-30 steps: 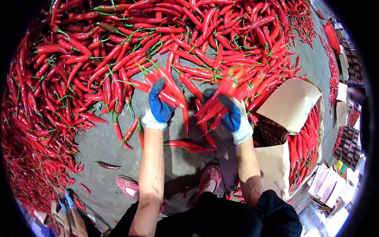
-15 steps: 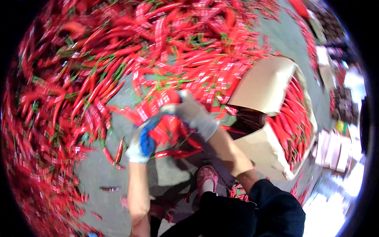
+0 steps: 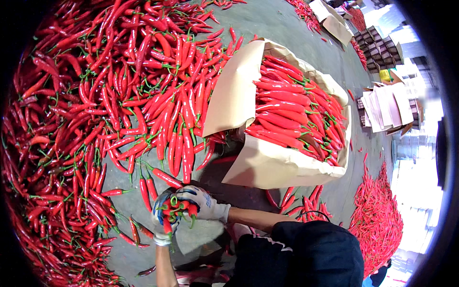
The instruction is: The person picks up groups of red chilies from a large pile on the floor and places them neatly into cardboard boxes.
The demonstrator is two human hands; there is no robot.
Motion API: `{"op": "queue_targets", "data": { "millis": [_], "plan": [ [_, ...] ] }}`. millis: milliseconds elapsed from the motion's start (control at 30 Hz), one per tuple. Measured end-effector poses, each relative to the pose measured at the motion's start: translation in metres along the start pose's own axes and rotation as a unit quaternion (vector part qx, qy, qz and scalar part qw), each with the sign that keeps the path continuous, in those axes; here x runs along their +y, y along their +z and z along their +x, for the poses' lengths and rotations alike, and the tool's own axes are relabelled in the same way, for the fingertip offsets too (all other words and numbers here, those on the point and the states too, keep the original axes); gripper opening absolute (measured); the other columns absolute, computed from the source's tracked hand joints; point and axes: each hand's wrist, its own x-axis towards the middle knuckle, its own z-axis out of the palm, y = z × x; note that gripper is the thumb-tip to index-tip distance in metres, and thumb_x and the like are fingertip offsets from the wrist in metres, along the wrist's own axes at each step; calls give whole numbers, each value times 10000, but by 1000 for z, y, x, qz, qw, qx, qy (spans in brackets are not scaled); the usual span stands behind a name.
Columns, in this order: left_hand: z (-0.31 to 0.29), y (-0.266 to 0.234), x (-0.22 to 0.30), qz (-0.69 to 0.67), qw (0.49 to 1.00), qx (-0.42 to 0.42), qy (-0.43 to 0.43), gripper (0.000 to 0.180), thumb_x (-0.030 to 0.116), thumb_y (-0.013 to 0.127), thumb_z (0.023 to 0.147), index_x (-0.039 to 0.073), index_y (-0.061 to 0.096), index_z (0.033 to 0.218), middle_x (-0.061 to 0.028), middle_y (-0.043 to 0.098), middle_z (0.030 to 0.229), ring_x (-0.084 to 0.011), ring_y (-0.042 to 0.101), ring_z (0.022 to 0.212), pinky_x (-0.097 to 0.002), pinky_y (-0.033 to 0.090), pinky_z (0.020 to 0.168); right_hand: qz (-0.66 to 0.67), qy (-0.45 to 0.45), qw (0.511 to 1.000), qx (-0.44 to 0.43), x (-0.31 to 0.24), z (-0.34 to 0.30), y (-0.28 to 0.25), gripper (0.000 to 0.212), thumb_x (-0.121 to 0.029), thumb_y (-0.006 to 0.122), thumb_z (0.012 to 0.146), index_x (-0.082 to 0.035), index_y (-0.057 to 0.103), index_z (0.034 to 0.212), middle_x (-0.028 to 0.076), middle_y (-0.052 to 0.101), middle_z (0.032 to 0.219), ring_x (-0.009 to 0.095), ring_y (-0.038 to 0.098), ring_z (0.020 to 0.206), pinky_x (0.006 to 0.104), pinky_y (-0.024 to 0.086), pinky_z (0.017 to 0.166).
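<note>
Both my gloved hands hold one bunch of red chili peppers [image 3: 176,210] low in the view, green stems sticking out. My left hand [image 3: 161,221], in a blue and white glove, grips the bunch from the left. From the right, my right hand [image 3: 203,204] in the same kind of glove closes on it. A large heap of red chilies [image 3: 110,105] covers the grey floor ahead and to the left. To the right stands a cardboard box [image 3: 282,167] lined with brown paper and filled with neatly laid chilies [image 3: 296,112].
Another pile of chilies [image 3: 377,225] lies at the right. Flat stacked cardboard [image 3: 385,105] and dark crates [image 3: 377,45] sit at the far right. Loose chilies [image 3: 299,201] are scattered below the box. Bare grey floor [image 3: 287,28] shows beyond it.
My view has swung right, bringing the filled box into the middle. My hands have drawn together and back from the heap, now clutching one gathered bunch close to my body.
</note>
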Motion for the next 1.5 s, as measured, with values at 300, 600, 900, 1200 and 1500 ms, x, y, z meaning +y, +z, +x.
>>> {"op": "queue_targets", "data": {
  "millis": [300,600,900,1200,1500],
  "plan": [
    [42,-37,45,-62,992,-75,-78,412,84,771,707,25,584,1070,-83,643,979,-228,625,883,-361,499,811,99,71,984,131,-53,23,-26,505,-117,793,679,11,578,1118,187,609,1092,367,620,945,397,506,840],
    [172,-6,224,-175,958,-223,-45,295,59,625,762,4,593,1049,-64,634,990,-192,609,918,-323,482,851,473,64,833,278,-140,-4,-163,501,-318,691,838,16,530,1176,104,622,1070,196,600,992,333,483,895],
    [365,147,306,212,924,-69,310,600,88,720,672,54,540,1243,-181,625,1092,-356,618,988,-400,502,861,136,92,844,511,-179,-103,-304,595,-572,695,733,-6,580,877,84,578,758,173,556,675,303,452,598],
    [392,180,240,325,795,-298,418,474,257,539,936,128,458,1385,-207,414,1400,-375,402,1293,-430,316,1094,-276,177,807,491,-127,-153,-417,392,-120,679,774,31,583,1123,140,662,1005,248,642,892,365,491,827],
    [386,116,218,-196,950,-205,131,510,326,407,979,-16,457,1354,-127,526,1341,-204,479,1249,-341,327,1074,-597,275,725,206,-33,-94,-505,699,-199,713,661,-75,487,1311,163,524,1292,328,470,1194,415,305,1056]
  ]
}}
